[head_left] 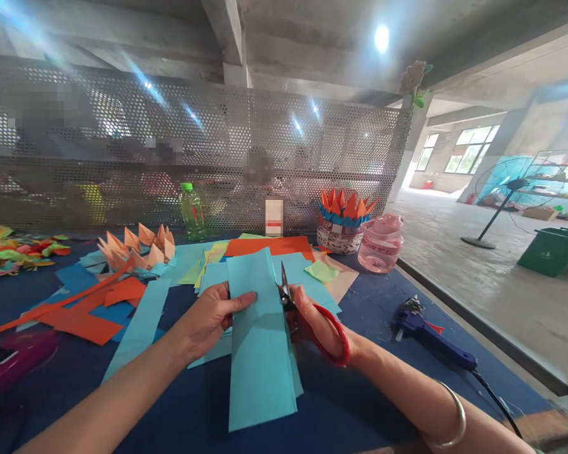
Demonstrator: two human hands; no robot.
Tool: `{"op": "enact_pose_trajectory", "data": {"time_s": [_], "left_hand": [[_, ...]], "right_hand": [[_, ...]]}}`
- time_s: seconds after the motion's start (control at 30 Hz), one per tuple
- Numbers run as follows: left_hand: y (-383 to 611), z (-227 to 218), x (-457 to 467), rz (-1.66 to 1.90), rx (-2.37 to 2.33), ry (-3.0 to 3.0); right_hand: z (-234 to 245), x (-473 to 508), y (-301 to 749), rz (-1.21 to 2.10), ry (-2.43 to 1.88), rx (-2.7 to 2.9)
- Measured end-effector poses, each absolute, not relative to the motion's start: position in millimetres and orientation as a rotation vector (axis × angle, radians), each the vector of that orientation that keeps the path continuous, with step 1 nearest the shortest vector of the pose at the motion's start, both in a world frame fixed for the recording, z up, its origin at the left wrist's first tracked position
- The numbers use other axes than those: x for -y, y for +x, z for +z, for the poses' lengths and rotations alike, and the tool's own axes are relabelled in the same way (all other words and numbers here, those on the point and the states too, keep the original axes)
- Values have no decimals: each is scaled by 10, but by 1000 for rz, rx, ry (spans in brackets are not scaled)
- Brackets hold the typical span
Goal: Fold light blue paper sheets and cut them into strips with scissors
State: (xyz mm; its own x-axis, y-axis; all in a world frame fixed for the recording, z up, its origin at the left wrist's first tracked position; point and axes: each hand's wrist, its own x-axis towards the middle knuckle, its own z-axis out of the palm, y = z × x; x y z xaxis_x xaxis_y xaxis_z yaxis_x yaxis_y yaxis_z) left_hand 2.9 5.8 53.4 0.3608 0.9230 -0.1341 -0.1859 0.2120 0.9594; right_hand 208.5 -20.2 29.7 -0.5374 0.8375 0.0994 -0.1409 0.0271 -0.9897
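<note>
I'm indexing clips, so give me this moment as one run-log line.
left hand: holds light blue paper; right hand: holds red-handled scissors at paper's right edge; glue gun: lies on table

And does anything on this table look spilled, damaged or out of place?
Nothing looks spilled or clearly damaged; the green-capped bottle and pink bottle stand upright. The left side just looks untidy, with orange paper pieces lying at odd angles over blue paper.
</note>
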Motion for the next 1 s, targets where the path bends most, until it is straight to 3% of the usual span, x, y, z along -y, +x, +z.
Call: {"op": "enact_pose_trajectory", "data": {"time_s": [1.0], "left_hand": [[59,486,-43,866,-816,1030]], "right_hand": [[325,170,2086,1687,-678,1400]]}}
